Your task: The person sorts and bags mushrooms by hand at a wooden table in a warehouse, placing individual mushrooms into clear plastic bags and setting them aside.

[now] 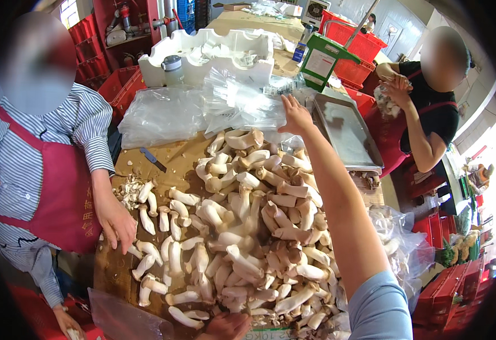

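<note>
A large heap of king oyster mushrooms (239,212) covers the tabletop before me. My right arm reaches across the heap, and my right hand (295,114) is spread beside a stack of clear plastic bags (243,104); whether its fingertips touch the plastic cannot be made out. Nothing shows in that hand. At the bottom edge, my left hand (227,326) lies low against the near side of the heap, partly cut off by the frame. Its fingers are too blurred to show whether they hold anything.
A co-worker's hand (118,221) rests by loose mushrooms at left; another person's hands (397,87) hold a filled bag at right. A knife (152,160) lies beyond trimmings. A metal tray (348,129), green scale (322,59) and white foam box (248,46) stand farther back.
</note>
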A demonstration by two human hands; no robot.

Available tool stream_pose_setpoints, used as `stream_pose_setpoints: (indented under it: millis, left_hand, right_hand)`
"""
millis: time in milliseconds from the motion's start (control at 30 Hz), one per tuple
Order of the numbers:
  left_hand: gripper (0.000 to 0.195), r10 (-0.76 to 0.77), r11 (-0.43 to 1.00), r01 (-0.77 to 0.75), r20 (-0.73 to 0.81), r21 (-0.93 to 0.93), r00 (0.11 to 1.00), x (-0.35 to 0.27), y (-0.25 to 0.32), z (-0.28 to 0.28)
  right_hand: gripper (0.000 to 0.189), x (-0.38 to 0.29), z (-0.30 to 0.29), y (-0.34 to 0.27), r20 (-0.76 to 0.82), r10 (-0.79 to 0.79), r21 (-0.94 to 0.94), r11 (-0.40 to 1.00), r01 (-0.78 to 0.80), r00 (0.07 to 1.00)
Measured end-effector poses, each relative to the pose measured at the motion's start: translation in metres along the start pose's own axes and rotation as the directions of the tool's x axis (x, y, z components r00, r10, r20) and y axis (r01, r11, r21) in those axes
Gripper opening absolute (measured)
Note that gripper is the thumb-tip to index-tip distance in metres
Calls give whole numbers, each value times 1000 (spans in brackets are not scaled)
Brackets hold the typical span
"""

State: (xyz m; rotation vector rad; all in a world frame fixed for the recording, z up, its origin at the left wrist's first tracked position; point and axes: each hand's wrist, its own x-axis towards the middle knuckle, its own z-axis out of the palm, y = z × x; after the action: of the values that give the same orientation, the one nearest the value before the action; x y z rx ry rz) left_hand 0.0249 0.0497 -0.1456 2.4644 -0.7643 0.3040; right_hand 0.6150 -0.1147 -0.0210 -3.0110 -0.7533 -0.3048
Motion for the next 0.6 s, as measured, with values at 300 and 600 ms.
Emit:
stream_pose_setpoints:
  millis: [300, 600]
  left_hand:
    - [24, 366, 732, -400, 177, 551, 913, -14, -6, 11]
    - [31, 82, 982, -77, -24, 174, 996, -4, 4, -2]
  right_hand:
    - [31, 19, 42, -13, -130, 142, 207, 972, -113, 981]
    - [28, 6, -88, -8, -565, 186, 270, 962, -32, 804]
